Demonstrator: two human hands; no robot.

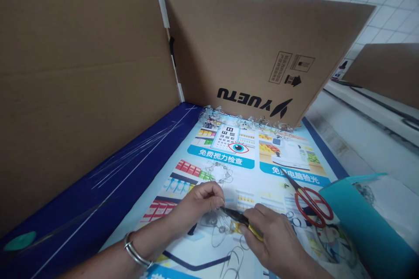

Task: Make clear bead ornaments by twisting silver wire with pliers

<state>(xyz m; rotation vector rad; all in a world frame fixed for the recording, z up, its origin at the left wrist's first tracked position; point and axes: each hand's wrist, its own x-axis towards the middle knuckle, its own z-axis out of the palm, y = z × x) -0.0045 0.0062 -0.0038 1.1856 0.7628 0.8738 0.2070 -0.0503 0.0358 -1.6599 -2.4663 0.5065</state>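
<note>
My left hand (pixel 203 198), with silver bangles on the wrist, is closed in a pinch on thin wire at the tips of the pliers' jaws. My right hand (pixel 270 233) grips the pliers (pixel 236 215), which have dark jaws and yellow-and-black handles. Below the jaws hangs or lies a looped wire piece (pixel 216 226) with small clear bits on it; its exact shape is partly hidden. Curved loose wires (pixel 234 263) lie nearer to me. Just beyond my left hand, a ring-like wire piece (pixel 222 172) rests on the printed sheet (pixel 245 178).
Red-handled scissors (pixel 314 207) lie to the right, beside a teal open container (pixel 366 222). Upright cardboard panels (pixel 262 43) wall off the back and left. A row of tangled wire pieces (pixel 245 122) lies along the back panel's foot. A green oval (pixel 20 241) is at far left.
</note>
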